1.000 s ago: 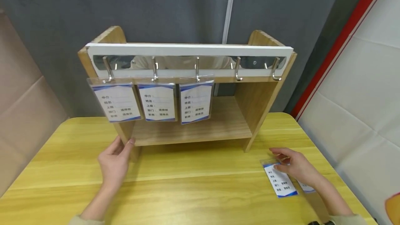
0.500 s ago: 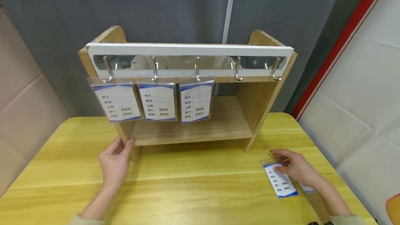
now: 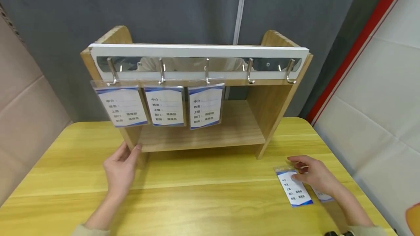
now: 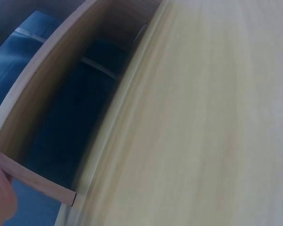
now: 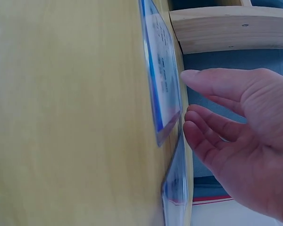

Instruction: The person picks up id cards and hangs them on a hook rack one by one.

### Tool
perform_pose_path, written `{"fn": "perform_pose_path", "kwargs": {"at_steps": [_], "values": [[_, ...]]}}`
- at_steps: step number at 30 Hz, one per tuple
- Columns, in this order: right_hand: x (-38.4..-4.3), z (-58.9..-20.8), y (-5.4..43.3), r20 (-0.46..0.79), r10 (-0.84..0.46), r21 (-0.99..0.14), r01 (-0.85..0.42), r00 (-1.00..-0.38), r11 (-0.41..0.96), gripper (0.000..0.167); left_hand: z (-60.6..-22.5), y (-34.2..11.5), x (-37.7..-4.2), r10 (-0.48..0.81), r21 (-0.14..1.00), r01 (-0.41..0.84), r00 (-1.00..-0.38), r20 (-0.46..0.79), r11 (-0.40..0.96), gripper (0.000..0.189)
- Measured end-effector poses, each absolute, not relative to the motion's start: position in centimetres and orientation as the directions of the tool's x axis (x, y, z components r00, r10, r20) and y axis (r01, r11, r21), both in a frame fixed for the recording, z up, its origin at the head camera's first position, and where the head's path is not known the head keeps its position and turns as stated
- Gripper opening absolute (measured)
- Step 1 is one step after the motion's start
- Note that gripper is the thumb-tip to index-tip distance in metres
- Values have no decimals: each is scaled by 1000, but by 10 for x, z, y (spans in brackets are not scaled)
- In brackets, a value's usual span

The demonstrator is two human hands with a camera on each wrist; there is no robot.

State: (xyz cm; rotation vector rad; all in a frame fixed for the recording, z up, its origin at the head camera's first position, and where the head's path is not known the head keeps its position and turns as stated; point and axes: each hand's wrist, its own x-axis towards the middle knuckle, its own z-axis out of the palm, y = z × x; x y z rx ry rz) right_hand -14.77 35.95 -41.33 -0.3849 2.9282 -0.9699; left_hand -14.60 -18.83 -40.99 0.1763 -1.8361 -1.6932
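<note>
Bracing a tan wooden rack (image 3: 203,138) towards the far edge of the yellow wood-grain worktop (image 3: 210,201), the left hand (image 3: 119,172) clasps the lower part of its left side panel in the head view; a firm hold there should keep the three blue-trimmed white cards (image 3: 165,106) at the silver metal hooks (image 3: 207,72) from swinging. Near the worktop's right edge lies a flat, plastic-sleeved white card with blue borders (image 3: 296,193), its clear strip towards the far edge; the right hand (image 3: 315,174) is over its right side, thumb and fingers apart, holding nothing. A similar sleeved card (image 3: 323,196) lies partly hidden beneath that hand, so care is needed to take just one. From the left wrist, only a cropped bit of the left hand shows against the wood. From the right wrist, a gap separates thumb from fingers; whether either touches the sleeve cannot be told. Best, I judge, is slipping a fingertip under one long edge and pinching lightly, without bending it.
</note>
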Motion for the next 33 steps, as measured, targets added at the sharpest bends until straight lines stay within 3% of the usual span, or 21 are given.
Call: {"fn": "perform_pose_path", "kwargs": {"at_steps": [33], "values": [[-151, -414, 359, -15, -253, -565, -201, -967, 800, 50, -410, -189, -146, -499, 939, 300, -795, 344, 169, 40]]}}
